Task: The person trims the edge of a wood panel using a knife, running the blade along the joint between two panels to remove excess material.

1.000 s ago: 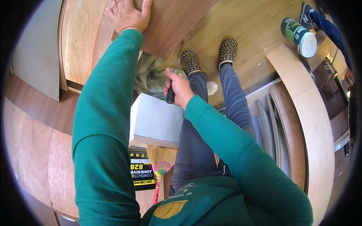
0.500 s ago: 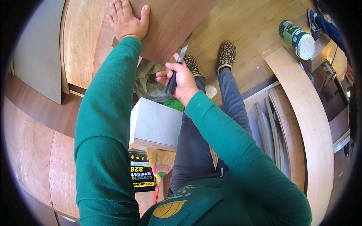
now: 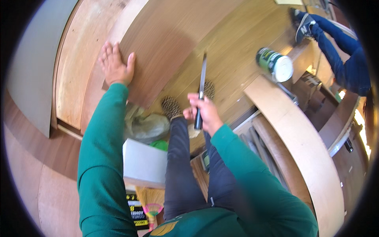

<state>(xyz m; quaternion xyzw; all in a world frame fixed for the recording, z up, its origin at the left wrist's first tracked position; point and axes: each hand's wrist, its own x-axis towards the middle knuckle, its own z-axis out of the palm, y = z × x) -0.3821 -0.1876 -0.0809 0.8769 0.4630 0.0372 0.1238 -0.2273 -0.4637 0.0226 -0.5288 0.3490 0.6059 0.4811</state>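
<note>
My left hand (image 3: 117, 66) lies flat, fingers spread, where a brown wood-grain panel (image 3: 166, 43) meets paler plywood (image 3: 77, 59). In my right hand (image 3: 207, 112), in front of my legs, is a long, narrow, file-like metal tool (image 3: 203, 77). The fingers wrap round its black handle, though the index finger and thumb look loose. Its blade points away from me, over the floor and right of the panel's edge, touching nothing that I can see. Whether the blade has teeth or a cutting edge is too blurred to tell.
A greyish plastic bag (image 3: 146, 125) and a white-topped box (image 3: 144, 162) stand left of my legs, with a broom (image 3: 150, 199) below. On the right are a curved-looking pale board (image 3: 292, 130) and a green bucket (image 3: 274, 63). Another person's legs (image 3: 335, 49) are at far right.
My right hand has swung the tool upright and away from my body, so more blade shows. The view has shifted; my left hand stays flat on the boards. More of the other person's legs shows.
</note>
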